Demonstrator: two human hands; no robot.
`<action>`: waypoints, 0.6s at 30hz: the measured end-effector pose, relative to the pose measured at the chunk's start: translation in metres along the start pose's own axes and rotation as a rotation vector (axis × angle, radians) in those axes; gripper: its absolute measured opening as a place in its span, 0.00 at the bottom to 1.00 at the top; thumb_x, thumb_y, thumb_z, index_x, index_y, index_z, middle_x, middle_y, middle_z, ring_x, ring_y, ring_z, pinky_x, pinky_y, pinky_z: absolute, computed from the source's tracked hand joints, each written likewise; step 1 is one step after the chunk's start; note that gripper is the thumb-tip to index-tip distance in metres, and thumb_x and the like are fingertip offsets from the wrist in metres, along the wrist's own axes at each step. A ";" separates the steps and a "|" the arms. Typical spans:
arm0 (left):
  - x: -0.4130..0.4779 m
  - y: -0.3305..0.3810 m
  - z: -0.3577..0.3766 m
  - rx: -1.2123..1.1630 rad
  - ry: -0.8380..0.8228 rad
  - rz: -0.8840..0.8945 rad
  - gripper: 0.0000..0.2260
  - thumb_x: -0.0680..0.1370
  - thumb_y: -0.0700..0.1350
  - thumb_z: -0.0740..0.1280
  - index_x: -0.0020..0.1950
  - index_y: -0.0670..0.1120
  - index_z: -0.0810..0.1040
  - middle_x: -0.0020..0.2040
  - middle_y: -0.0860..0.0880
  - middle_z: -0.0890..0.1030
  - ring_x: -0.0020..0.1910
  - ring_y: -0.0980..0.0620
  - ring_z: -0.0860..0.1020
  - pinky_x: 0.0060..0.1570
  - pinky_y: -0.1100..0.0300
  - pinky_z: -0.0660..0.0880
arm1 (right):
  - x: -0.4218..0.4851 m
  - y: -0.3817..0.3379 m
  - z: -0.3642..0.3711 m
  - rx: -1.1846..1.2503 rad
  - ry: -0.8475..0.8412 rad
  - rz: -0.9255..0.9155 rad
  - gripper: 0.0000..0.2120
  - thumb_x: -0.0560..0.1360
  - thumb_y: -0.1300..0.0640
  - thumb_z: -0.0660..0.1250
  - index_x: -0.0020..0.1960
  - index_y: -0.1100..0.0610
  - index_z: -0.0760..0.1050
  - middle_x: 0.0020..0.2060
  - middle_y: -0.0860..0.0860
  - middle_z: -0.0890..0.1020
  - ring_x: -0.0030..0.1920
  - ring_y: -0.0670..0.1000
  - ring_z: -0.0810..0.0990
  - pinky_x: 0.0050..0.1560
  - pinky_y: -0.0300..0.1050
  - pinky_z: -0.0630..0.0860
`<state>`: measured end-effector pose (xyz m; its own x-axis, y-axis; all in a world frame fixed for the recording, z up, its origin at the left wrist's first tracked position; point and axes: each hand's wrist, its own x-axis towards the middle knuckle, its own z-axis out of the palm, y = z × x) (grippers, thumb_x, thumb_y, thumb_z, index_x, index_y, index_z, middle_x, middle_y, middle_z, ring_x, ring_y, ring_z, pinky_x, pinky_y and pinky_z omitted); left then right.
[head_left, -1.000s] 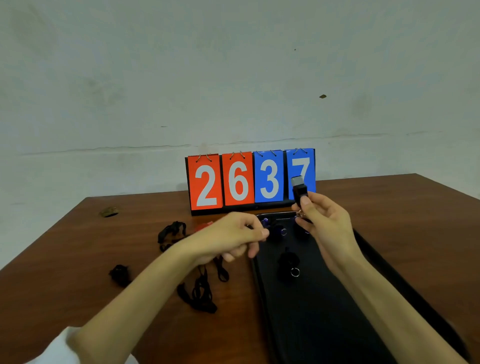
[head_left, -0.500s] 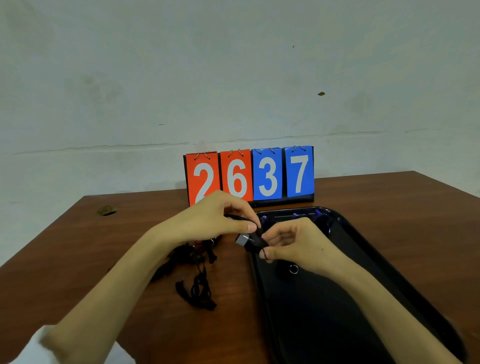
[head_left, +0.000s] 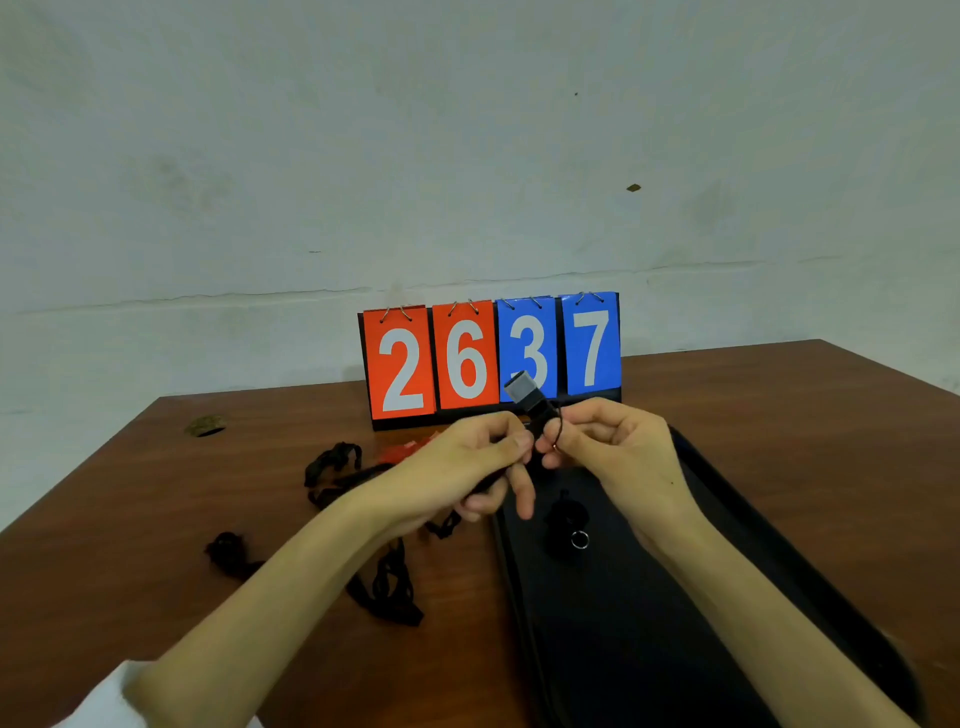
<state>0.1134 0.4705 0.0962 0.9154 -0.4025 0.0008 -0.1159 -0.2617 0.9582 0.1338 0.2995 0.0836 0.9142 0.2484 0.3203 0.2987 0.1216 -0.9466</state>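
Your left hand (head_left: 467, 457) has its thumb and forefinger pressed tip to tip, pinching a thin black cord (head_left: 485, 486) that runs dark under the palm. The other fingers (head_left: 522, 493) of that hand hang loosely curled below the pinch. Your right hand (head_left: 613, 452) is curled in from the other side. Its fingertips (head_left: 550, 448) pinch the lower end of a small black plastic piece with a grey tip (head_left: 530, 397), where a thin wire ring (head_left: 557, 434) loops out. The fingertips of the two hands almost touch.

The piece stands tilted between your hands, grey tip up and leaning left. It is held in the air above the far end of a long black plastic tray (head_left: 649, 649). I cannot tell whether the cord has passed through the ring.

In the tray, just below your hands, lies a second black piece with a silver ring (head_left: 566, 522). To the left, on the brown wooden table (head_left: 156, 493), lie loose black cords (head_left: 387, 592), a small black clump (head_left: 226, 551) and something red (head_left: 402, 452) that is partly hidden by your left wrist. Behind your hands stands a flip scoreboard reading 2637 (head_left: 491, 358), with two red cards and two blue.
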 end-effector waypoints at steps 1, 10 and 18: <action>0.002 -0.002 0.003 0.008 -0.003 -0.005 0.10 0.81 0.48 0.57 0.46 0.43 0.68 0.34 0.43 0.80 0.21 0.56 0.62 0.23 0.63 0.57 | 0.001 0.000 0.000 -0.007 0.058 -0.001 0.03 0.70 0.66 0.68 0.43 0.60 0.79 0.33 0.52 0.84 0.32 0.47 0.82 0.36 0.34 0.78; -0.001 0.002 0.002 0.600 0.085 -0.017 0.08 0.79 0.50 0.62 0.46 0.48 0.76 0.28 0.53 0.77 0.25 0.62 0.72 0.34 0.66 0.72 | 0.005 0.021 -0.010 -0.789 0.224 -0.174 0.07 0.69 0.57 0.73 0.46 0.55 0.80 0.35 0.43 0.80 0.36 0.39 0.78 0.41 0.29 0.73; -0.012 0.017 -0.020 0.727 0.173 0.103 0.08 0.75 0.52 0.66 0.42 0.49 0.80 0.32 0.56 0.78 0.33 0.63 0.76 0.38 0.70 0.74 | 0.001 0.017 -0.001 -0.899 -0.252 -0.081 0.08 0.70 0.56 0.71 0.49 0.51 0.80 0.39 0.41 0.79 0.42 0.39 0.78 0.49 0.34 0.75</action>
<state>0.1083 0.4883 0.1178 0.9269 -0.3280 0.1823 -0.3740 -0.7674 0.5208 0.1401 0.3012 0.0677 0.8263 0.4852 0.2860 0.5549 -0.6145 -0.5608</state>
